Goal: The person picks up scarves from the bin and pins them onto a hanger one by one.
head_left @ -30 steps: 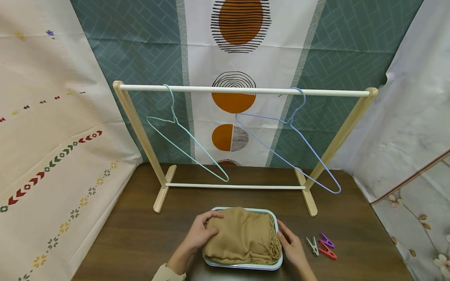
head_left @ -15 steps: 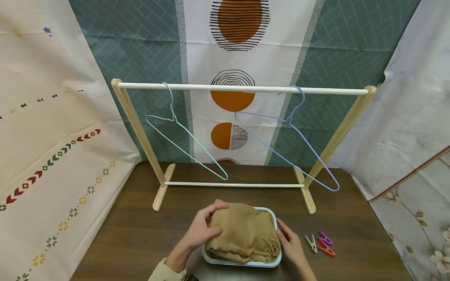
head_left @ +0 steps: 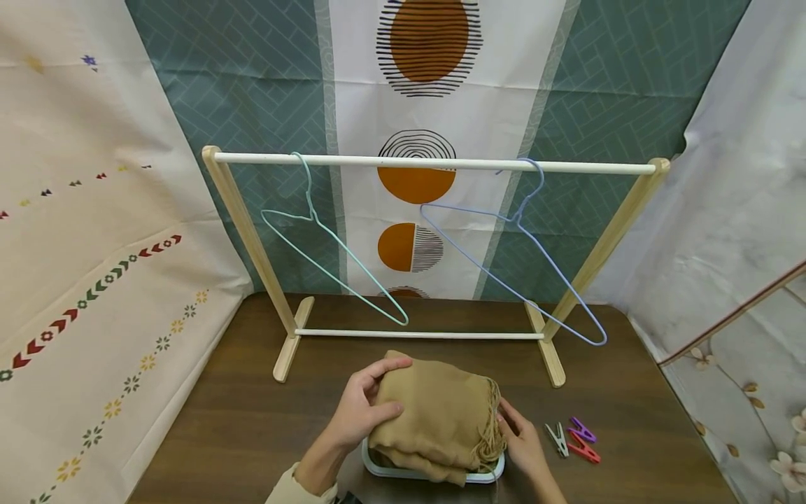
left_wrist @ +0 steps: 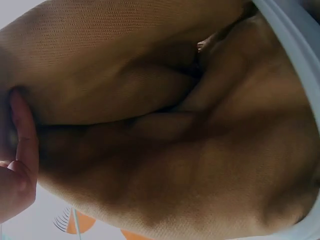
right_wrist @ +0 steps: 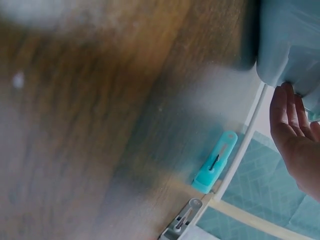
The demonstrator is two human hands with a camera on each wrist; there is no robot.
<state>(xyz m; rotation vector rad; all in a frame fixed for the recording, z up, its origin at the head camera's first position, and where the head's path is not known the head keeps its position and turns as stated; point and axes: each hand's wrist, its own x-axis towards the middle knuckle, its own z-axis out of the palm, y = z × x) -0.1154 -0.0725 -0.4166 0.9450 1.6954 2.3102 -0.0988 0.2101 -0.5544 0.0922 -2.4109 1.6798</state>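
A folded tan scarf point(head_left: 434, 413) with a fringe on its right end lies in a pale blue plastic basin point(head_left: 393, 472), its front edge hanging over the rim. My left hand point(head_left: 362, 409) grips the scarf's left side, thumb on top, and that side stands raised. The left wrist view has the scarf point(left_wrist: 165, 175) close up, with gaps between its folds and a finger pressed into the cloth. On the basin's right side rests my right hand point(head_left: 522, 441). Its fairly straight fingers touch the outer wall of the basin point(right_wrist: 280, 50) in the right wrist view.
Behind the basin stands a wooden rack with a white rail point(head_left: 403, 163). A mint hanger point(head_left: 340, 241) and a blue hanger point(head_left: 478, 262) hang from it. Grey point(head_left: 557, 439), purple point(head_left: 583, 429) and red point(head_left: 584, 446) clothespins lie at right; a turquoise clothespin point(right_wrist: 215, 162) shows in the right wrist view.
My left hand has lifted the scarf's left side and shifted it slightly away and to the right. The scarf's front edge now droops over the basin rim. My right hand has hardly moved.
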